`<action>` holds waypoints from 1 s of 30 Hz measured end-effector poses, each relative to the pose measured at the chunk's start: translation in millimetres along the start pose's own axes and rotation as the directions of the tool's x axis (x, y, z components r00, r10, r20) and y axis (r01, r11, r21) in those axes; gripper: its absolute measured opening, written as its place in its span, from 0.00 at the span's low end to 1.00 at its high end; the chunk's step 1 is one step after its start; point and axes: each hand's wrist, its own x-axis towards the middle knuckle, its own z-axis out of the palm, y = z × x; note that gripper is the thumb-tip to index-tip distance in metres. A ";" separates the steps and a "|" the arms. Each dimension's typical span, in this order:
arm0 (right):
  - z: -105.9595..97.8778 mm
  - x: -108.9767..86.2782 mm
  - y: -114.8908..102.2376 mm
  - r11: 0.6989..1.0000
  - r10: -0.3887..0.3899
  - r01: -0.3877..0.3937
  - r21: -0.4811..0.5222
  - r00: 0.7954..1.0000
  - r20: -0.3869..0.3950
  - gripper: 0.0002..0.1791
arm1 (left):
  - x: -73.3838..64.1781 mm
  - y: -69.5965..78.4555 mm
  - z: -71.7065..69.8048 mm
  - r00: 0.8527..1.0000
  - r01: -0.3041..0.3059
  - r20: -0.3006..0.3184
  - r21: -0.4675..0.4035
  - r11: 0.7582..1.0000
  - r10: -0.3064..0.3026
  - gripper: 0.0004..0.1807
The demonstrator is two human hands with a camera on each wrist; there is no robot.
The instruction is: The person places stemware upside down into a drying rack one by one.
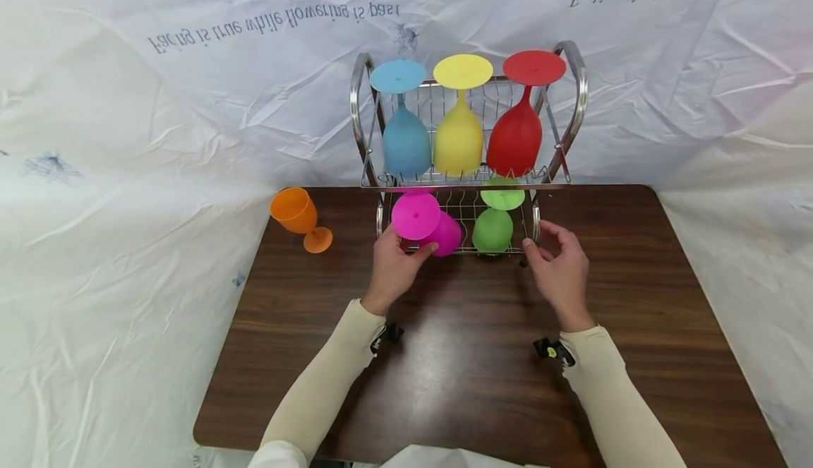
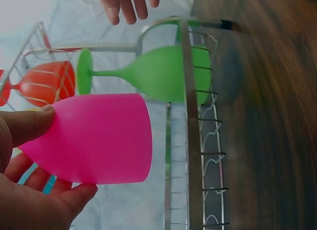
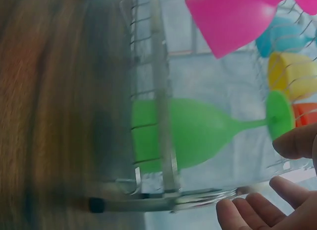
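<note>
My left hand [image 1: 396,263] holds a pink plastic goblet [image 1: 447,234] upside down and tilted at the lower tier of a two-tier metal dish rack [image 1: 466,186]. In the left wrist view, thumb and fingers grip the narrow end of the pink bowl, which is clear of the front rail there. A green goblet [image 1: 492,230] stands inverted on the lower tier, to the right. Beside the rack's lower right side is my right hand [image 1: 560,270], its fingers loosely bent with nothing between them. Whether it touches the frame I cannot tell.
Inverted on the upper tier are a blue goblet [image 1: 406,140], a yellow goblet [image 1: 459,140] and a red goblet [image 1: 516,136]. An orange goblet [image 1: 295,212] is left of the rack on the dark wooden table [image 1: 457,376]. White printed sheeting [image 1: 254,101] hangs behind.
</note>
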 end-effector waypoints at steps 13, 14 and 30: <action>14.8 19.8 39.0 0.999 0.045 -0.044 0.010 0.997 -0.070 0.23 | 30.7 -23.2 32.0 0.994 -0.052 0.103 0.154 0.987 0.037 0.25; 15.4 20.5 40.0 0.999 0.042 -0.041 0.015 0.996 -0.077 0.22 | 32.5 -24.9 34.3 0.994 -0.050 0.108 0.170 0.984 0.032 0.25; 19.6 25.5 45.5 0.999 -0.028 0.025 -0.020 0.989 -0.147 0.19 | 44.4 -40.4 50.1 0.985 0.009 0.161 0.264 0.964 -0.053 0.26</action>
